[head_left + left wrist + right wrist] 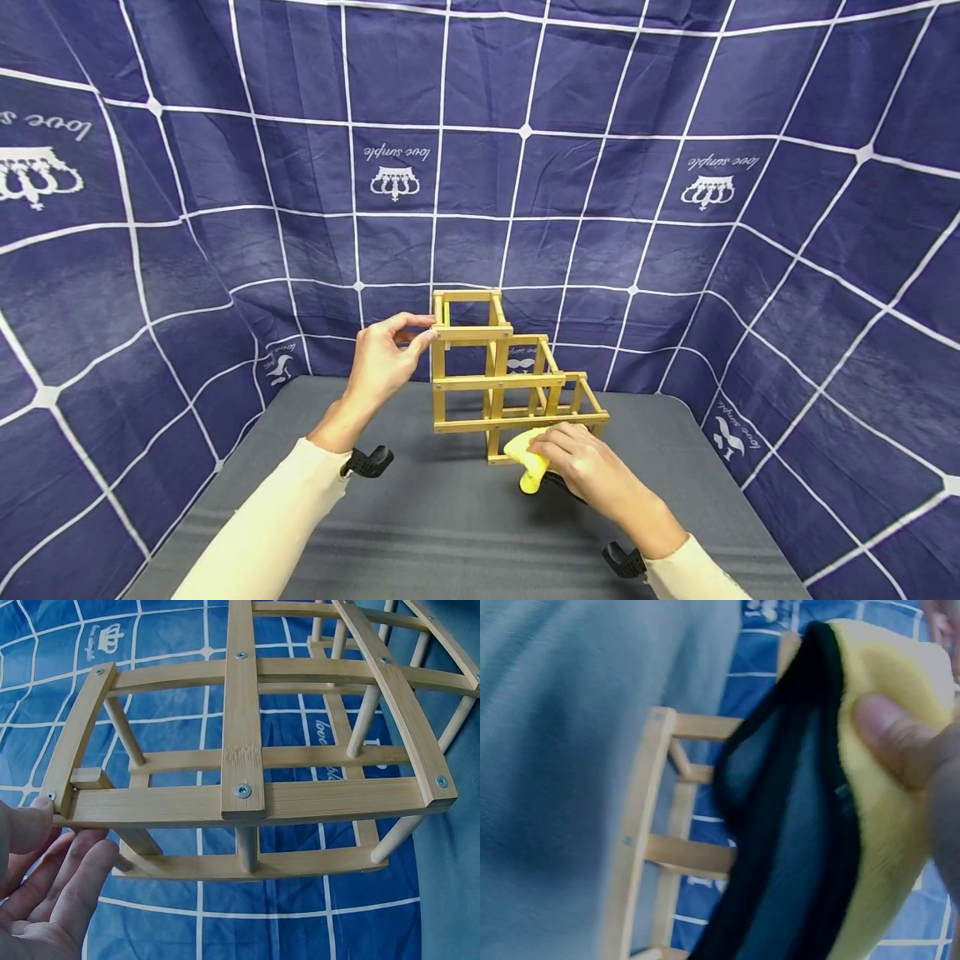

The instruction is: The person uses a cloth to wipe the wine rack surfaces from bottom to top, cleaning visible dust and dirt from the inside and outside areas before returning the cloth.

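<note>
A stepped wooden rack [498, 382] of light slats and round rods stands on the grey surface. My left hand [386, 358] pinches its upper left corner. In the left wrist view the thumb of that hand [45, 892] lies against the corner by a screw, with the other fingers below the slat. My right hand [588, 467] grips a yellow cleaning cloth [528, 454] in front of the rack's lower right part. The right wrist view shows the cloth's dark grey back [787, 825] and black edging; whether it touches the rack I cannot tell.
A grey covered table [420, 517] lies under the rack. Blue fabric [480, 183] with white grid lines and crowns hangs behind it and along both sides. Black bands [371, 461] are on both wrists.
</note>
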Motion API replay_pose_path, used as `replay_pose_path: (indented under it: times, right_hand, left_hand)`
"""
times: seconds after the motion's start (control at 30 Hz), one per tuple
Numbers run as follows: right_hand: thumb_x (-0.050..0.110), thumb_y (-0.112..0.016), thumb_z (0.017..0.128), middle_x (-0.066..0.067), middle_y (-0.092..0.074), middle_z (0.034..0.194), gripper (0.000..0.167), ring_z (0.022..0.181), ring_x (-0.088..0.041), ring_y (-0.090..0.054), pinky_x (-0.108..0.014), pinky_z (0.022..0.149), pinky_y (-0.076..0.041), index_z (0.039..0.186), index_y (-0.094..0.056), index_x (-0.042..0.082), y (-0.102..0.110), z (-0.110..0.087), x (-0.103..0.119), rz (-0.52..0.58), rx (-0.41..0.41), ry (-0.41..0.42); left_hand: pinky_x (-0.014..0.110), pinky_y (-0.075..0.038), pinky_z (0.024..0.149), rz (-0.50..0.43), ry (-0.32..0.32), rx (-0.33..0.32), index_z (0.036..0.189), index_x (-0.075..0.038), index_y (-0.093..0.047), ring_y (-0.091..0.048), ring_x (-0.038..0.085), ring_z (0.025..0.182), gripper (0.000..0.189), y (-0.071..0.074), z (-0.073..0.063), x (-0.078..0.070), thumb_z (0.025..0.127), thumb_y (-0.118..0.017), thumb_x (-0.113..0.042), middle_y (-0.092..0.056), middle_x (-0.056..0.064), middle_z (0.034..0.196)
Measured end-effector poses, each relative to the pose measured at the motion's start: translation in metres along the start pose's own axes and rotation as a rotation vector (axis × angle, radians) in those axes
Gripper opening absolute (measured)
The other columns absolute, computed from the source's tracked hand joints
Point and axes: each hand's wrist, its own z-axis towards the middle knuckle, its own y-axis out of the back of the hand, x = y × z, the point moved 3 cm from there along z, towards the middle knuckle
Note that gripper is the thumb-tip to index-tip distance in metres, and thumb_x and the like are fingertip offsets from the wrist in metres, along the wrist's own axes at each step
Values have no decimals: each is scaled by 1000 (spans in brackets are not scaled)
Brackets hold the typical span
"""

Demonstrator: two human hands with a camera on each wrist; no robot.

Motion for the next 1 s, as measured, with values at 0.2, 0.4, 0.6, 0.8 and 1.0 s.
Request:
replay_pose_path:
  times: [0.2, 0.4, 0.6, 0.8, 1.0]
  right_hand:
    - [8, -105, 77, 4, -81, 109, 38, 99, -15, -73, -32, 85, -64, 109, -87, 17, -46, -17, 6, -8, 168, -81]
    - [29, -99, 86, 3, -79, 112, 32, 101, -16, -71, -30, 84, -65, 116, -93, 21, -74, -28, 13, 254, 280, -312]
    - [30, -91, 97, 5, -87, 112, 31, 99, -7, -78, -25, 82, -65, 126, -91, 19, -81, -26, 21, 484, 370, -475]
    - [47, -89, 95, 3, -88, 134, 54, 112, -10, -78, -30, 85, -67, 142, -86, 21, -81, -35, 42, 412, 511, -511]
    - [56, -74, 101, 7, -70, 166, 73, 140, -24, -67, -69, 111, -61, 166, -67, 24, -79, -39, 59, 260, 618, -457]
  left_hand:
    - [5, -52, 74, 6, 7, -8, 123, -11, -90, -91, 30, 102, 20, 0, 1, 1, 103, -91, -13, -90, 4, 127]
    - [5, -53, 75, 13, 1, -5, 123, -11, -90, -91, 30, 101, 19, -1, 0, 4, 104, -90, -14, -90, 5, 127]
    - [5, -52, 74, 0, -2, -8, 124, -11, -90, -91, 32, 100, 20, 0, 0, 1, 104, -90, -13, -91, 7, 124]
    - [7, -52, 70, -17, -5, -4, 124, -11, -90, -90, 32, 95, 20, -3, -2, 1, 104, -90, -13, -91, 8, 122]
    - [4, -53, 72, -46, 1, -22, 125, -12, -89, -89, 33, 93, 21, -3, -3, 2, 105, -90, -15, -91, 11, 118]
